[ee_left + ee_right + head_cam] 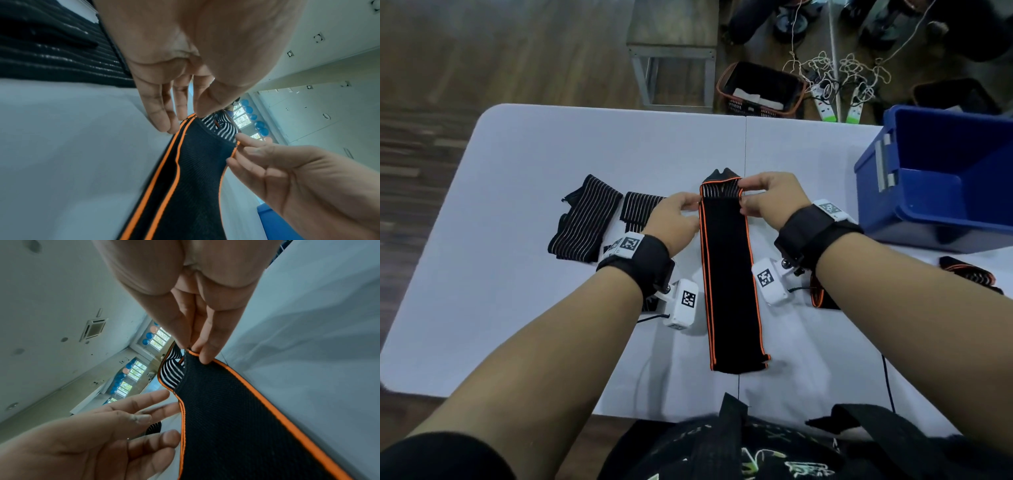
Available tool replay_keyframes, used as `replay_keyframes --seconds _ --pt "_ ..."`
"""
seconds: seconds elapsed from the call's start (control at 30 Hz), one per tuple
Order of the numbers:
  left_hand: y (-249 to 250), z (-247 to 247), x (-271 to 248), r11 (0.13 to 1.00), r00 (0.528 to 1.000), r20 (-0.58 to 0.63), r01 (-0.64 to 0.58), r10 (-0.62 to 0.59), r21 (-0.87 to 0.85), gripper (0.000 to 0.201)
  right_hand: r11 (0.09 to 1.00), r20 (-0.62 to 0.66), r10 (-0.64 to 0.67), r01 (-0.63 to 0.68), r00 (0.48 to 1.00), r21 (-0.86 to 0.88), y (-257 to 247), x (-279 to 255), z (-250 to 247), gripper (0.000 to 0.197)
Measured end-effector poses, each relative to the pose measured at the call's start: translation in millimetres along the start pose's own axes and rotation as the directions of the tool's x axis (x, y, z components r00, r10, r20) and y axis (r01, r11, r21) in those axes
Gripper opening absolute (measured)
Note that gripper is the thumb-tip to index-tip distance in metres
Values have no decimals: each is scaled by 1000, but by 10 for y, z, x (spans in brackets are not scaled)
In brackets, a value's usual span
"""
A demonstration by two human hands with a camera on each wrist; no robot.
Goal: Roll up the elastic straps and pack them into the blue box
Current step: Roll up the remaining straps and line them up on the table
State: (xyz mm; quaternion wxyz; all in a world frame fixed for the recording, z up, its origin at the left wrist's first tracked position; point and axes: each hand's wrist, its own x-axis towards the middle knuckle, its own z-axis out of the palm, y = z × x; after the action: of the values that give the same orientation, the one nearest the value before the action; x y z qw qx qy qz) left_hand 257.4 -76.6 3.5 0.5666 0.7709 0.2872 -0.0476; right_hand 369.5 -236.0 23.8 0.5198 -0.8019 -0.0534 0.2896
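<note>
A long black elastic strap with orange edges [729, 274] lies lengthwise on the white table [517, 274]. Its far end is folded back and shows a striped underside [720, 192]. My right hand [743, 197] pinches the strap's right edge at the fold between thumb and fingers [207, 340]. My left hand [690, 209] has straight fingers [162, 116] touching the left edge of the strap [185, 178]; the thumb lies apart in the right wrist view. The blue box [873, 202] stands at the table's right.
Striped black straps [585, 219] lie left of my left hand. More orange-edged straps [969, 274] lie right, under my right forearm. Beyond the table's far edge are a floor basket [760, 89], a metal stool [674, 58] and tangled cables [839, 75].
</note>
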Motion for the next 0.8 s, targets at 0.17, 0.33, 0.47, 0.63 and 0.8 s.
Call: replay_keyframes --seconds 0.17,0.33,0.47,0.63,0.8 --pt "-26 24 7 994 998 -27 45 -48 -103 50 978 -68 -11 -4 998 -210 19 31 14 25" --pt "5 68 -44 990 998 -38 48 -53 -131 50 938 -27 127 -129 992 -321 111 -13 64 21" --pt "-10 49 -90 999 998 -54 22 -23 -26 43 947 -4 103 -99 995 -305 90 -116 61 23" --pt "-182 119 -267 995 999 -36 34 -31 90 15 911 27 180 -157 983 -380 151 -404 92 16" --pt "-270 281 -357 941 990 -128 -7 53 340 20 891 54 143 -105 988 -442 246 -563 178 18"
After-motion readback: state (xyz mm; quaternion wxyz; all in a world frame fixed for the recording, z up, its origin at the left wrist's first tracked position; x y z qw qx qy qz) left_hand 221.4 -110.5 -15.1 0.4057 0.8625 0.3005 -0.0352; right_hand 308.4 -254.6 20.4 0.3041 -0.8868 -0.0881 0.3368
